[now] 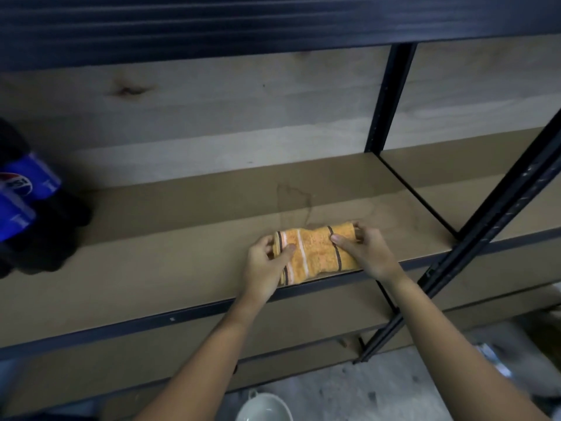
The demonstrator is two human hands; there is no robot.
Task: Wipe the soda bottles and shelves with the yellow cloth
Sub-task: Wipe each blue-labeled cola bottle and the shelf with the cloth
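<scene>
Both forearms reach fwd from bottom of view, bare, converging slightly. Left hand [268, 262] palm down, fingers curled, thumb lying across top of the yellow cloth [315, 253], which is pinched betw thumb and fingers. Right hand [361, 250] grips the other end: thumb on top, fingertips wrapped round the far edge. Hands near, not touching.

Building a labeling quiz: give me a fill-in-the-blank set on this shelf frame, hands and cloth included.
1. Both hands, left hand and right hand, hold the ____ cloth.
2. The cloth rests on the shelf near its ____ edge.
3. The soda bottles with blue labels stand at the ____ edge of the view.
4. Just behind the cloth, the shelf board shows a faint ____.

Missing words: yellow; front; left; stain
</scene>
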